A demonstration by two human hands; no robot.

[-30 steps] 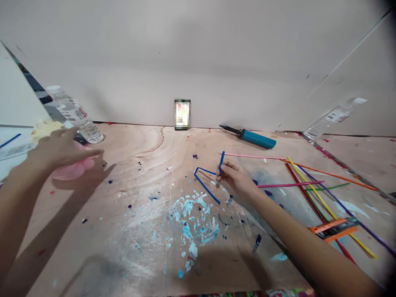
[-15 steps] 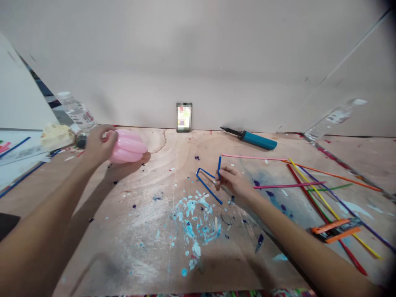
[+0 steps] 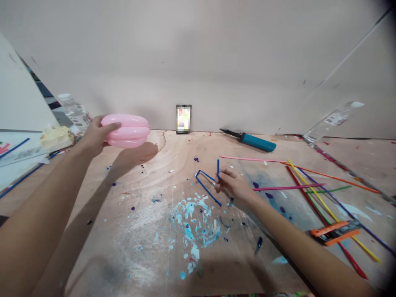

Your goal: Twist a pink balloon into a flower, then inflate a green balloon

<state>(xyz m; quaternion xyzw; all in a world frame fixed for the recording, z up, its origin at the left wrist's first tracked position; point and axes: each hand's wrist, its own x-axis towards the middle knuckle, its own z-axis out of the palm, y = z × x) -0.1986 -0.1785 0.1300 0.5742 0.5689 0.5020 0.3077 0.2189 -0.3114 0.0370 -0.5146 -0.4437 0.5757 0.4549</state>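
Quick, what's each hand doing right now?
Left hand: closed on the pink balloon, held above the table.
Right hand: pinching the blue balloon.

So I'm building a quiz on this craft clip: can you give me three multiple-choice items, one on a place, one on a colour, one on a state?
1. Where does the teal pump lie? A by the back wall; B under the left hand; C on the paint splatter.
2. What colour is the folded balloon? A yellow; B pink; C green.
3. How is that balloon? A flat on the table; B tied to the pump; C gripped in the left hand, raised.

A: it lies near the wall. B: plainly pink. C: fingers wrap it above the table.
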